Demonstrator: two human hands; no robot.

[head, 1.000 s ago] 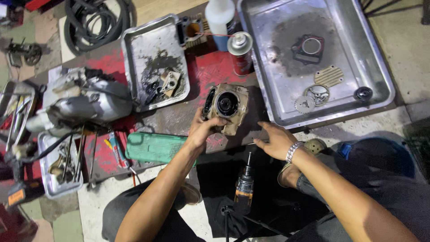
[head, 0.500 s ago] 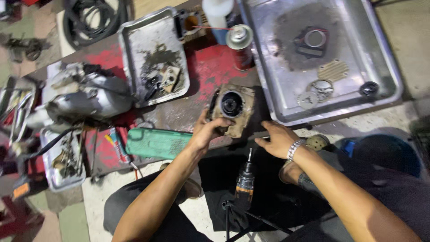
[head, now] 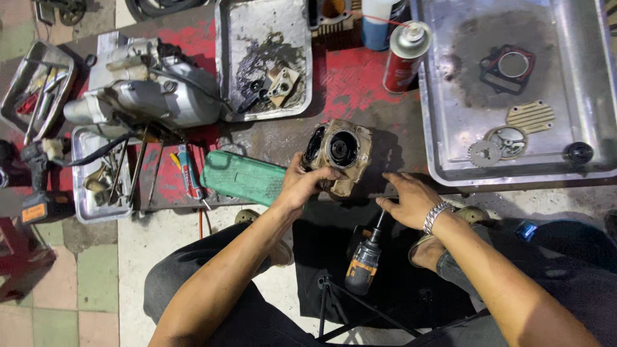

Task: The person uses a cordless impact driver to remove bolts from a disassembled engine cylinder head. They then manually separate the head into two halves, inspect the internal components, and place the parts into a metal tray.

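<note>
Overhead, looking down on a grimy red desk (head: pixel 347 83). Left hand (head: pixel 302 186) wrapped around a dirty tan engine cylinder head (head: pixel 339 154), holding it tilted at the desk's near edge, its round openings facing up. Right hand (head: pixel 408 199) spread flat and unclenched just beside it on the desk edge, gripping nothing, a metal bracelet (head: pixel 435 215) at the wrist. Green case (head: pixel 241 177) lying just left of the held part. Cordless drill (head: pixel 364 260) below, between the knees. Red spray can (head: pixel 405 54) upright farther back. Large metal tray (head: pixel 578 83) at right with gaskets and a small gear (head: pixel 483 153). Grey engine block (head: pixel 144 83) well off to the left.
</note>
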